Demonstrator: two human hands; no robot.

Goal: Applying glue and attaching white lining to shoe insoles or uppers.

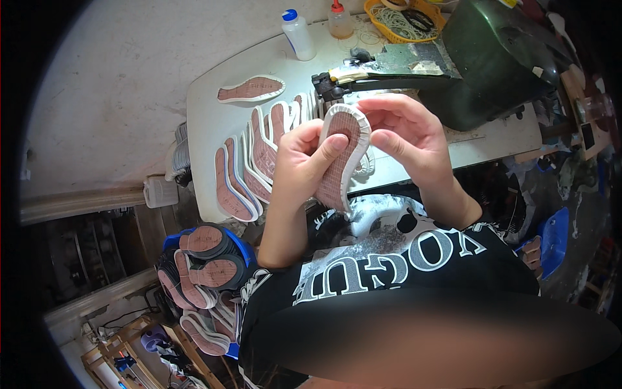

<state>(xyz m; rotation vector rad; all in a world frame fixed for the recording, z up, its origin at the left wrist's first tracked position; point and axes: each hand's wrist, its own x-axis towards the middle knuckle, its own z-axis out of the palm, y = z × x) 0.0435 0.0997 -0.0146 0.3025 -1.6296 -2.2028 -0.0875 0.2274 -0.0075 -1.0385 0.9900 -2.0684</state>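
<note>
Two bare hands met above the near edge of a white table, with one insole held upright between them and curved along its length. The left hand [301, 155] grasped this held insole [338, 165], its thumb pressed flat on the brownish-pink face and its other fingers bent behind the piece. The pleated end of the white rim pointed upward; the opposite end hung just in front of a black printed T-shirt [376, 279]. The right hand [414, 136] stood at the right side of the same rim, thumb and fingers parted rather than clenched; whether their tips touched the edge could not be told. Beyond the hands, the table [207, 123] carried a row of insoles [262, 155], white-edged and leaning closely on one another, while a single insole [253, 89] lay flat farther back. Along the far side stood a white bottle with a blue cap [298, 37] and, beside it, a squeeze bottle with a red top [340, 26]; a yellow basket [377, 23] held pale looped bands. A dark green machine [499, 65] occupied the right portion of the table, its narrow arm extending toward the hands. At lower left, a blue tub [245, 247] contained stacked soles [218, 273], and a white plastic container [161, 192] sat near the table's left edge.
</note>
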